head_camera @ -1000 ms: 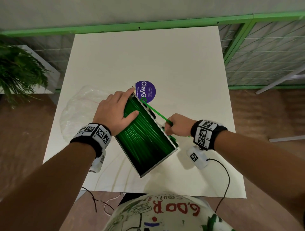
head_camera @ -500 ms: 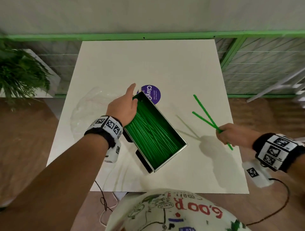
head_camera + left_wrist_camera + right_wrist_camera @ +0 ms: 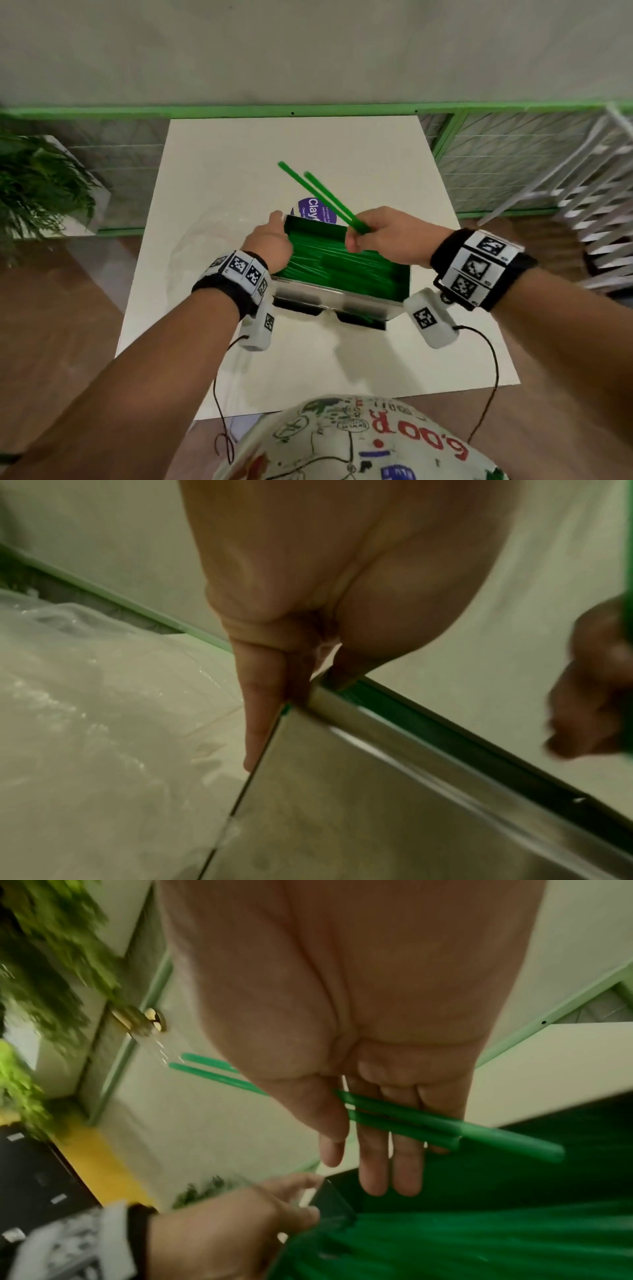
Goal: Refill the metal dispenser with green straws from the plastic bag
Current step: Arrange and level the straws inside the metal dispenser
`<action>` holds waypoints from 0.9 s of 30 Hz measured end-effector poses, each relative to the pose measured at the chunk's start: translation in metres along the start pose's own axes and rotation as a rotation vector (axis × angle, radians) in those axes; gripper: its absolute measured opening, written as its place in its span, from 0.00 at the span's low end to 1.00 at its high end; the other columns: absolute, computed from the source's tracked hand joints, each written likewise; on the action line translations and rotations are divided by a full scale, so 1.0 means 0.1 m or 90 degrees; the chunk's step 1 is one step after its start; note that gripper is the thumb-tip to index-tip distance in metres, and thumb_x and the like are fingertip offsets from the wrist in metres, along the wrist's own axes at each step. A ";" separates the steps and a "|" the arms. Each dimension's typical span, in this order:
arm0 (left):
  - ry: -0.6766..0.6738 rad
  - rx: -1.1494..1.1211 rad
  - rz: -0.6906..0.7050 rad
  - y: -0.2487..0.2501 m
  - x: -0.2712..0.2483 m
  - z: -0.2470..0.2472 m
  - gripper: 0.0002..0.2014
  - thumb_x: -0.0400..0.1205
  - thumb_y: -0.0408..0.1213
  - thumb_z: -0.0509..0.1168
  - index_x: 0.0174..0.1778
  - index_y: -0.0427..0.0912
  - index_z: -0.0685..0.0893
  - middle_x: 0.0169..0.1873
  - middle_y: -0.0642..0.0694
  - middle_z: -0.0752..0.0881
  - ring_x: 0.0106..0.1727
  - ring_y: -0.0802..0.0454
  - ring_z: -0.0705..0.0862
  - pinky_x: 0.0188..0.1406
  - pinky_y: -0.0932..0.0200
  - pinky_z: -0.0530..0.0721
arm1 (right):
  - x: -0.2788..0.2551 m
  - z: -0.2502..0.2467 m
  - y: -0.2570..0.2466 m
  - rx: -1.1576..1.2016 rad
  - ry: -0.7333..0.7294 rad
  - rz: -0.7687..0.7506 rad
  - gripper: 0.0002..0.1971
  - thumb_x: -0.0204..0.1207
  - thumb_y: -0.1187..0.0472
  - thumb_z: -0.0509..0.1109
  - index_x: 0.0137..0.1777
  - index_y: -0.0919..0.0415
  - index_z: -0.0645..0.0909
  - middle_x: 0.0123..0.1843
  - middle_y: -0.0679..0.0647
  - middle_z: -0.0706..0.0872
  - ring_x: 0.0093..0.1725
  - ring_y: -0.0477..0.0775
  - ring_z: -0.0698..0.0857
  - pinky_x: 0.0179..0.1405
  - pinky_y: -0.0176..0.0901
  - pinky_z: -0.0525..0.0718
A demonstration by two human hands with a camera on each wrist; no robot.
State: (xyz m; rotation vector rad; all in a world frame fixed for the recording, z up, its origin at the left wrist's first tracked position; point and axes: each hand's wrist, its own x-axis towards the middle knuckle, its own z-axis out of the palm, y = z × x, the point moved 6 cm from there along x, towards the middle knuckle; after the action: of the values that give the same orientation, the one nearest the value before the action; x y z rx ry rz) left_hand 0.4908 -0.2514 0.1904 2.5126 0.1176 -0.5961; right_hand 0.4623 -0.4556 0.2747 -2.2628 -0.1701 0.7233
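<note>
The metal dispenser (image 3: 329,301) stands mid-table, its open top packed with green straws (image 3: 342,270). My left hand (image 3: 277,233) grips its far left corner, fingers down the outer wall (image 3: 260,723) and thumb over the rim. Just above the dispenser's far side, my right hand (image 3: 363,236) holds two loose green straws (image 3: 318,195), which point up and away to the left. The thumb pins them across the fingers (image 3: 407,1121). The clear plastic bag (image 3: 202,250) lies crumpled and flat on the table left of the dispenser (image 3: 342,804).
A purple round sticker (image 3: 310,209) sits on the white table (image 3: 308,147) behind the dispenser. A potted plant (image 3: 37,192) stands at the left. A green-framed mesh fence (image 3: 496,150) runs along the back and right. Cables hang from both wrist cameras.
My right hand swung back from the right with the two straws to above the dispenser. The dispenser turned from diagonal to lying crosswise before me, my left hand still on its corner.
</note>
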 end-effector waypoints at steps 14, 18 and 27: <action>-0.045 -0.420 -0.071 -0.42 -0.28 -0.09 0.44 0.79 0.29 0.69 0.88 0.51 0.54 0.76 0.36 0.76 0.65 0.40 0.84 0.63 0.45 0.86 | 0.34 0.47 0.16 -0.576 -0.080 0.169 0.07 0.80 0.66 0.63 0.55 0.64 0.79 0.43 0.57 0.83 0.44 0.59 0.83 0.43 0.47 0.85; 0.122 -0.328 0.101 -0.16 -0.37 -0.26 0.33 0.84 0.35 0.63 0.86 0.49 0.62 0.84 0.47 0.67 0.76 0.49 0.74 0.70 0.55 0.72 | 0.44 0.60 -0.05 -0.423 -0.010 0.040 0.19 0.73 0.68 0.63 0.64 0.60 0.79 0.60 0.60 0.86 0.57 0.61 0.85 0.58 0.54 0.86; 0.165 -0.108 0.313 0.00 -0.42 0.26 0.31 0.79 0.17 0.53 0.80 0.39 0.72 0.88 0.43 0.62 0.91 0.49 0.51 0.83 0.68 0.46 | 0.44 0.55 -0.02 -0.338 -0.055 0.016 0.23 0.73 0.72 0.59 0.63 0.56 0.86 0.59 0.54 0.89 0.61 0.57 0.86 0.64 0.51 0.85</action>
State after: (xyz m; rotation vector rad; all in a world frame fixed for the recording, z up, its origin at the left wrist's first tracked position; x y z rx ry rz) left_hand 0.4433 -0.2634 0.1889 2.3169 -0.3340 -0.0578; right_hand 0.4694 -0.4055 0.2252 -2.7375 -0.4174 0.8678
